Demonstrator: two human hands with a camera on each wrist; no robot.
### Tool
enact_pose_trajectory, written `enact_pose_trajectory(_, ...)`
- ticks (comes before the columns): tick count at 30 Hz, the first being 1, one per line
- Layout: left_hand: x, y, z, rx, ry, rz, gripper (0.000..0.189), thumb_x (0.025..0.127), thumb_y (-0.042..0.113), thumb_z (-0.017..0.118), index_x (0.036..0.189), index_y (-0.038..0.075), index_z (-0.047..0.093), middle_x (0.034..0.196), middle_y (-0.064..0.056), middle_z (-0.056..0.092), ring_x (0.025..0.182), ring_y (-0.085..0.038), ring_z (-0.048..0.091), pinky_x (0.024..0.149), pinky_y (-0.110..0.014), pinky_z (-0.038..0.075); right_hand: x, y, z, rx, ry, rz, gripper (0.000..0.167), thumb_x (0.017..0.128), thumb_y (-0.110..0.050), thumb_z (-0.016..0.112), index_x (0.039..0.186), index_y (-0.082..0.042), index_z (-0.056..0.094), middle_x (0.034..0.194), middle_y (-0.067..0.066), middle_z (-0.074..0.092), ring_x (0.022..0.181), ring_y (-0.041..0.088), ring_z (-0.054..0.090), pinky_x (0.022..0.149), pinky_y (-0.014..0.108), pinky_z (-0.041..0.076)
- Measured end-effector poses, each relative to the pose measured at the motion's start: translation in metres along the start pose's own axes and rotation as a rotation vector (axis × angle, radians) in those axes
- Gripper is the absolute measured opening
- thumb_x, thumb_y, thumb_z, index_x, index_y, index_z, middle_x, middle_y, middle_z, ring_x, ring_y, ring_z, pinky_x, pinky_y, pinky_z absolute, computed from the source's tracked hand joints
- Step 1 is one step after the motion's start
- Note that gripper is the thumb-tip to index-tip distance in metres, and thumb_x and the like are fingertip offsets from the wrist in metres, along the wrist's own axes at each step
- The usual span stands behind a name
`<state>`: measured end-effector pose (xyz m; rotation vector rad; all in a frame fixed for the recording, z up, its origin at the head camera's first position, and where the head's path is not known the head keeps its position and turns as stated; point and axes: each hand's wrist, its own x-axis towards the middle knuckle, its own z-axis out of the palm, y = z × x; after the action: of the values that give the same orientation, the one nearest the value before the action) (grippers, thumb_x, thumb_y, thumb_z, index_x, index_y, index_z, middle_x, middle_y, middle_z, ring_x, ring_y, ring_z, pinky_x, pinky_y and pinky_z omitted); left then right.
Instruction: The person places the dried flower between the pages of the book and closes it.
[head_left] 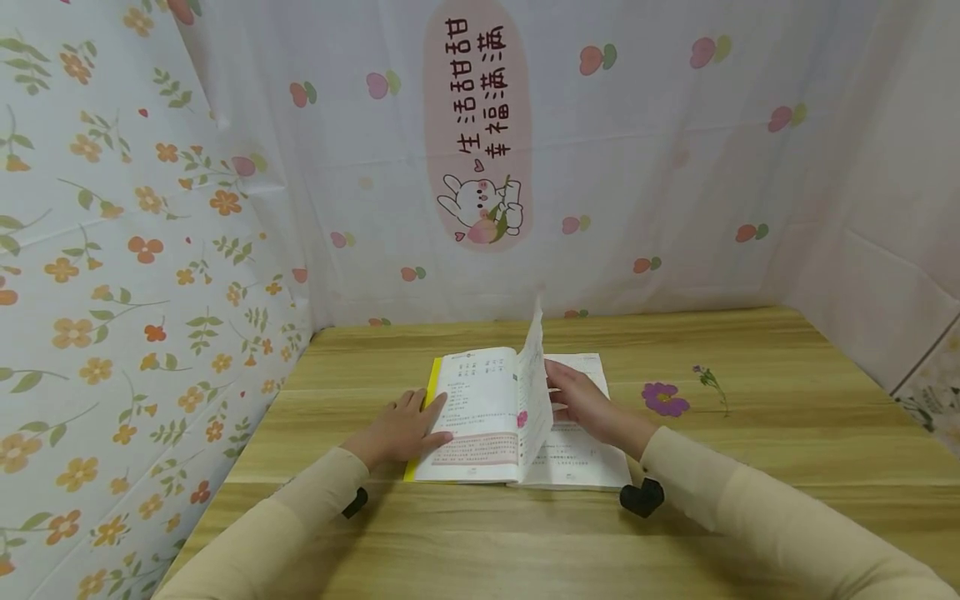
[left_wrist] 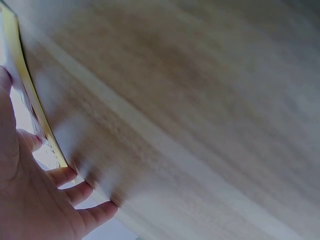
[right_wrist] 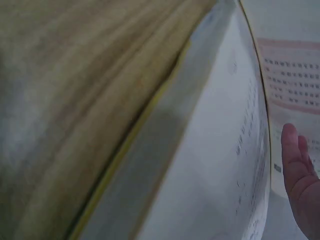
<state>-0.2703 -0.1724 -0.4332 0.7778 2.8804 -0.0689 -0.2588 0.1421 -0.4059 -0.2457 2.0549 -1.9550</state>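
An open book (head_left: 468, 462) with a yellow cover edge lies on the wooden table. My left hand (head_left: 393, 432) rests along the book's left side, fingers spread, thumb over the left page. In the left wrist view, its fingertips touch the tabletop just past the yellow edge. One page (head_left: 534, 383) stands nearly upright at the spine. Behind it, on its right side, is my right hand (head_left: 588, 406), with extended fingers against the page. The right wrist view shows fingers (right_wrist: 292, 150) straight beside the printed sheet. A small pink flower shape (head_left: 522, 419) shows near the spine.
Right of the book lie a flat purple flower (head_left: 664, 399) and a thin sprig (head_left: 711, 380) with small purple blooms. Patterned cloth (head_left: 360, 208) hangs behind the table (head_left: 480, 542) and down its left side. A black wrist device (head_left: 642, 497) sits by the right sleeve.
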Motion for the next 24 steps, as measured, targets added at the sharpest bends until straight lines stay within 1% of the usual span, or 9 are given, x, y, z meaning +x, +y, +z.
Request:
enact_pose_trajectory(3, 0.0, 0.0, 0.0, -0.008, 0.001, 0.003, 0.079, 0.096, 0.062, 0.039, 0.155, 0.012, 0.024, 0.148, -0.025, 0.03, 0.134, -0.041, 0.031, 0.101, -0.057, 0.033, -0.006, 0.007, 0.012, -0.114, -0.014, -0.037, 0.056, 0.106, -0.035, 0.039, 0.152, -0.006, 0.03, 0.14, 0.024, 0.046, 0.118, 0.034, 0.055, 0.089, 0.042, 0.049)
enact_pose_trajectory(6, 0.0, 0.0, 0.001, -0.002, -0.006, -0.002, 0.079, 0.096, 0.063, 0.039, 0.155, 0.013, 0.024, 0.148, -0.025, 0.031, 0.134, -0.04, 0.031, 0.102, -0.057, 0.033, -0.012, 0.011, 0.023, -0.291, -0.035, -0.104, 0.061, 0.103, -0.032, 0.049, 0.155, -0.009, 0.026, 0.147, 0.023, 0.038, 0.127, 0.038, 0.047, 0.094, 0.048, 0.046)
enact_pose_trajectory(8, 0.0, 0.0, 0.001, -0.004, -0.001, -0.003, 0.079, 0.096, 0.063, 0.04, 0.155, 0.012, 0.025, 0.148, -0.025, 0.032, 0.133, -0.04, 0.032, 0.101, -0.057, 0.033, -0.016, 0.013, 0.029, -0.444, -0.047, -0.163, 0.066, 0.1, -0.034, 0.056, 0.154, -0.01, 0.027, 0.15, 0.019, 0.035, 0.131, 0.037, 0.043, 0.097, 0.049, 0.043)
enact_pose_trajectory(10, 0.0, 0.0, 0.002, 0.01, 0.006, -0.002, 0.077, 0.097, 0.062, 0.041, 0.155, 0.013, 0.026, 0.148, -0.024, 0.032, 0.133, -0.04, 0.033, 0.101, -0.057, 0.034, -0.019, 0.013, 0.034, -0.575, -0.073, -0.233, 0.072, 0.097, -0.034, 0.061, 0.154, -0.008, 0.026, 0.153, 0.018, 0.031, 0.135, 0.038, 0.037, 0.101, 0.052, 0.037)
enact_pose_trajectory(12, 0.001, 0.0, 0.003, 0.028, 0.014, 0.0, 0.076, 0.097, 0.059, 0.043, 0.155, 0.012, 0.026, 0.148, -0.024, 0.032, 0.134, -0.039, 0.032, 0.101, -0.057, 0.034, -0.021, 0.014, 0.038, -0.677, -0.095, -0.288, 0.075, 0.095, -0.034, 0.064, 0.153, -0.006, 0.027, 0.154, 0.02, 0.027, 0.138, 0.038, 0.031, 0.105, 0.053, 0.032)
enact_pose_trajectory(14, 0.001, 0.0, 0.004, 0.045, 0.023, 0.001, 0.073, 0.098, 0.054, 0.047, 0.154, 0.011, 0.028, 0.147, -0.023, 0.033, 0.134, -0.038, 0.033, 0.1, -0.057, 0.035, -0.023, 0.015, 0.04, -0.767, -0.112, -0.32, 0.075, 0.094, -0.034, 0.066, 0.153, -0.007, 0.029, 0.155, 0.021, 0.024, 0.14, 0.038, 0.027, 0.107, 0.053, 0.029)
enact_pose_trajectory(18, 0.0, 0.0, 0.005, 0.062, 0.032, 0.006, 0.065, 0.1, 0.042, 0.049, 0.152, 0.007, 0.031, 0.146, -0.024, 0.032, 0.133, -0.038, 0.033, 0.098, -0.058, 0.037, -0.027, 0.016, 0.044, -0.908, -0.143, -0.362, 0.071, 0.093, -0.036, 0.067, 0.151, -0.01, 0.036, 0.154, 0.022, 0.023, 0.139, 0.038, 0.029, 0.105, 0.052, 0.032)
enact_pose_trajectory(21, 0.0, -0.002, 0.006, 0.079, 0.033, 0.014, 0.062, 0.101, 0.041, 0.047, 0.15, 0.006, 0.033, 0.145, -0.024, 0.032, 0.132, -0.038, 0.033, 0.097, -0.058, 0.038, -0.027, 0.019, 0.046, -1.016, -0.175, -0.438, 0.065, 0.093, -0.036, 0.067, 0.147, -0.011, 0.042, 0.152, 0.021, 0.027, 0.137, 0.037, 0.031, 0.104, 0.049, 0.035)
enact_pose_trajectory(24, 0.0, -0.004, 0.006, 0.091, 0.031, 0.018, 0.064, 0.101, 0.046, 0.045, 0.151, 0.008, 0.034, 0.147, -0.024, 0.033, 0.133, -0.038, 0.033, 0.098, -0.056, 0.038, -0.026, 0.021, 0.046, -1.104, -0.213, -0.538, 0.061, 0.093, -0.035, 0.067, 0.144, -0.01, 0.046, 0.149, 0.022, 0.031, 0.136, 0.035, 0.034, 0.104, 0.046, 0.036)
